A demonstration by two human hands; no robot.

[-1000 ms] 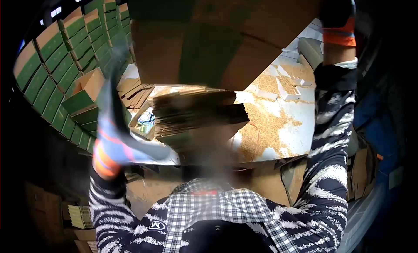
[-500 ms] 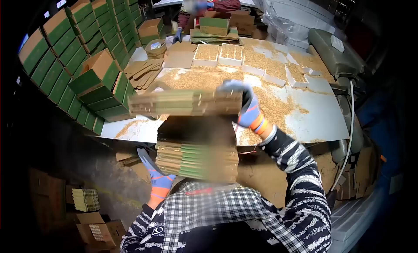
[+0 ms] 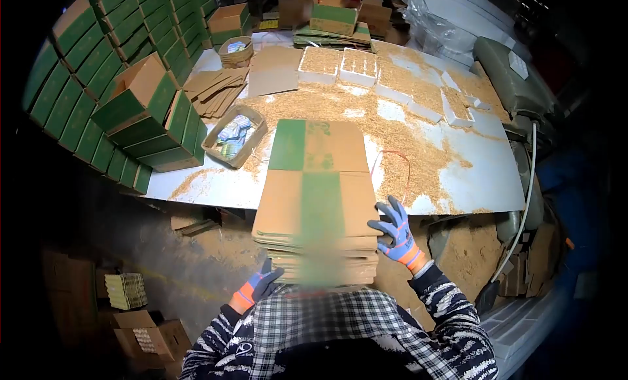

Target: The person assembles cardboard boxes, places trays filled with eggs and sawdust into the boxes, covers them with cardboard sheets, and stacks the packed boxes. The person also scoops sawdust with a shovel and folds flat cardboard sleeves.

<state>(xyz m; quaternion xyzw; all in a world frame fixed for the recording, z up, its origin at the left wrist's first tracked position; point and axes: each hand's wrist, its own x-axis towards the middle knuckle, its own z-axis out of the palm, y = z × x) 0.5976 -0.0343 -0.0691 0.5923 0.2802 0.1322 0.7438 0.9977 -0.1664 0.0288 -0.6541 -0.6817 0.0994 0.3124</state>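
A tall stack of flattened cardboard boxes [image 3: 327,203], brown with green bands, rests upright against my checked apron and reaches over the near table edge. Its top sheets lie flat, and a blurred patch covers part of the front. My right hand [image 3: 396,235], in a blue-grey and orange glove, is at the right edge of the stack with its fingers spread and curved. Low on the left side, my left hand [image 3: 258,285] lies against the stack, thumb and fingers apart; some fingertips are hard to see. Neither hand is wrapped round a sheet.
Wood shavings [image 3: 418,154] cover much of the white table [image 3: 484,177]. A basket of small packets [image 3: 234,136] stands left of the stack. White foam trays [image 3: 358,67] sit farther back. Green-and-brown boxes [image 3: 140,111] are piled at left. A red cord [image 3: 407,164] lies right.
The flattened bundle lifted by my right hand has come down onto the stack. My right hand has let go and moved down to the stack's edge; my left hand has shifted inward.
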